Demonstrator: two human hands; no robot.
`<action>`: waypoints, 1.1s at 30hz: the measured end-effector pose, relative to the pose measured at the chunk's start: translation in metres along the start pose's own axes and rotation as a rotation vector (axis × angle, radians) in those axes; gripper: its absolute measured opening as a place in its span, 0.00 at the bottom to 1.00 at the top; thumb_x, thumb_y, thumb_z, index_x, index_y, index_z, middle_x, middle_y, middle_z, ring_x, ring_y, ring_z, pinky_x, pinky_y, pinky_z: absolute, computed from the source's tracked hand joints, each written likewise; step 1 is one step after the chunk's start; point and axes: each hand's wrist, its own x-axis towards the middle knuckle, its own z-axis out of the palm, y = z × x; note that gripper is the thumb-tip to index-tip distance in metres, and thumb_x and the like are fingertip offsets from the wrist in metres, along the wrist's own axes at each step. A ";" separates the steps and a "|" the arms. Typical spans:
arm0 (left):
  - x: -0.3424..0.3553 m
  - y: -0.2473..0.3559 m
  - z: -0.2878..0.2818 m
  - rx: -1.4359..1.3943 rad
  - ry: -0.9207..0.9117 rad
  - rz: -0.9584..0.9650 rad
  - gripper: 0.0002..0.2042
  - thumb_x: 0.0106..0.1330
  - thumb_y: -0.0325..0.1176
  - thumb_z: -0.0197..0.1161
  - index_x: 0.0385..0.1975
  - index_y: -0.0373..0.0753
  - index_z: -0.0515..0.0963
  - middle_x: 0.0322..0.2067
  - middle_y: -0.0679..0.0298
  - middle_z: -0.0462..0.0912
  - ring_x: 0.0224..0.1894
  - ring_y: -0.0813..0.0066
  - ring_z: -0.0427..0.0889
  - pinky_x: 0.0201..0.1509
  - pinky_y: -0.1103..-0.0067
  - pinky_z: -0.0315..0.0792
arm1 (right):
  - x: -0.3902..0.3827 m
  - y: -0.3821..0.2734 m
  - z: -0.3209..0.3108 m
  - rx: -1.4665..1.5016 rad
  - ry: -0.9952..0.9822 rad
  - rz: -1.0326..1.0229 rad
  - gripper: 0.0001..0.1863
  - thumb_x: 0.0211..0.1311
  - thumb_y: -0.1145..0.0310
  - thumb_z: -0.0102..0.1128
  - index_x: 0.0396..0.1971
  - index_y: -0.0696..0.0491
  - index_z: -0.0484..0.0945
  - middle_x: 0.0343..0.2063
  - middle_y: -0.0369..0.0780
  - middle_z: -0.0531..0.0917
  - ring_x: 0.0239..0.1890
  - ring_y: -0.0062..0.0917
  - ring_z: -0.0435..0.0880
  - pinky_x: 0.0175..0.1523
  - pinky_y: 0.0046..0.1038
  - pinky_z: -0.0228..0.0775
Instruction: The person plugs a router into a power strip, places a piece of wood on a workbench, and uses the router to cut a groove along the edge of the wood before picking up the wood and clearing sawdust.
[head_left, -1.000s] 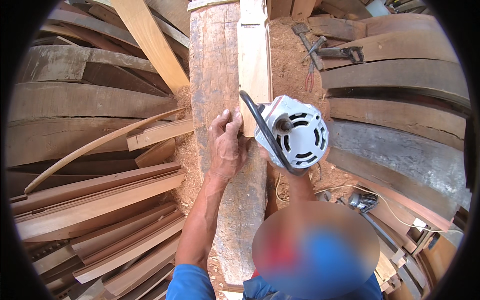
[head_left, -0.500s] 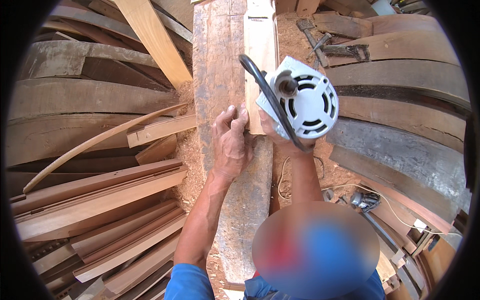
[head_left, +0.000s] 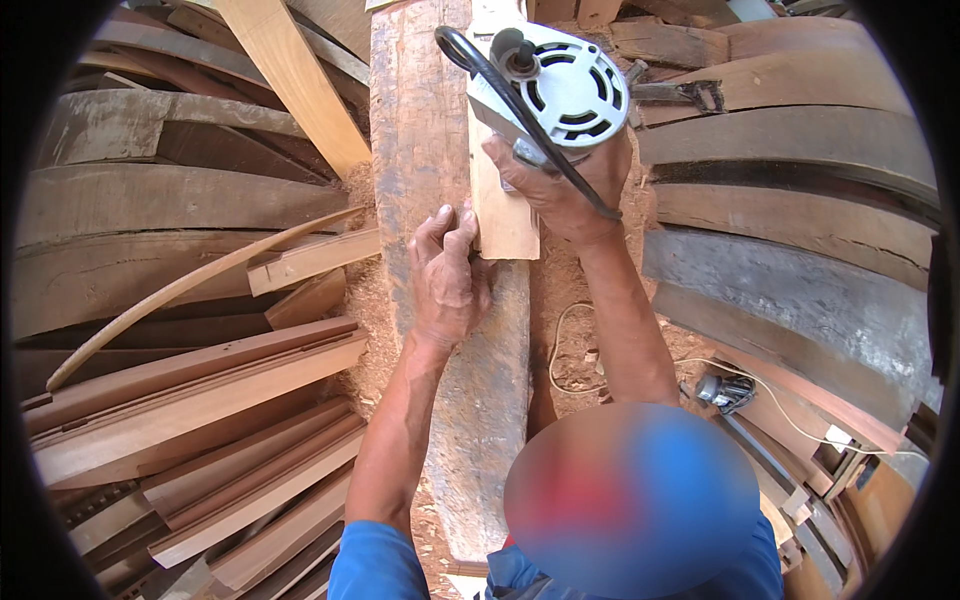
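A white router (head_left: 578,85) with a vented round top and a thick black cord stands over a pale wooden board (head_left: 508,232). My right hand (head_left: 580,195) is wrapped round the router's body from the near right side. The router hides its own base and the part of the board below it. At the board's near left corner, my left hand (head_left: 448,275) grips the edge with bent fingers; the fingertips are partly hidden. Under the board runs a long, worn plank bench (head_left: 420,130), stained and scuffed.
Stacked timber (head_left: 200,190) fills the left side, with a thin curved strip (head_left: 200,300) across it. More thick boards (head_left: 780,150) lie at the right, bearing a clamp-like metal tool (head_left: 700,95). Another power tool (head_left: 725,390) and a pale cord (head_left: 780,400) lie near right among shavings.
My right hand has moved the router forward along the board, away from me, uncovering more of its near end. My left hand stays at the board's corner. The whole view has shifted slightly.
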 end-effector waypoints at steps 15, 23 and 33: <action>-0.002 -0.006 0.003 -0.068 0.034 -0.042 0.25 0.54 0.16 0.68 0.53 0.37 0.74 0.56 0.50 0.83 0.67 0.43 0.68 0.74 0.49 0.56 | -0.038 -0.008 -0.017 0.021 -0.138 0.143 0.49 0.45 0.44 0.82 0.59 0.61 0.69 0.45 0.48 0.83 0.47 0.36 0.88 0.51 0.36 0.84; -0.001 -0.005 -0.001 -0.015 0.015 -0.016 0.24 0.52 0.20 0.72 0.52 0.35 0.76 0.58 0.52 0.82 0.64 0.42 0.71 0.74 0.46 0.56 | -0.040 0.005 -0.003 0.044 0.044 -0.044 0.49 0.45 0.44 0.81 0.58 0.63 0.68 0.43 0.48 0.84 0.44 0.36 0.89 0.48 0.34 0.86; 0.003 -0.001 -0.002 0.000 -0.010 -0.026 0.24 0.54 0.19 0.71 0.52 0.35 0.74 0.58 0.48 0.82 0.64 0.41 0.72 0.73 0.43 0.56 | 0.052 0.014 0.008 -0.119 0.174 -0.277 0.40 0.40 0.55 0.84 0.52 0.59 0.74 0.42 0.45 0.87 0.42 0.30 0.91 0.47 0.30 0.85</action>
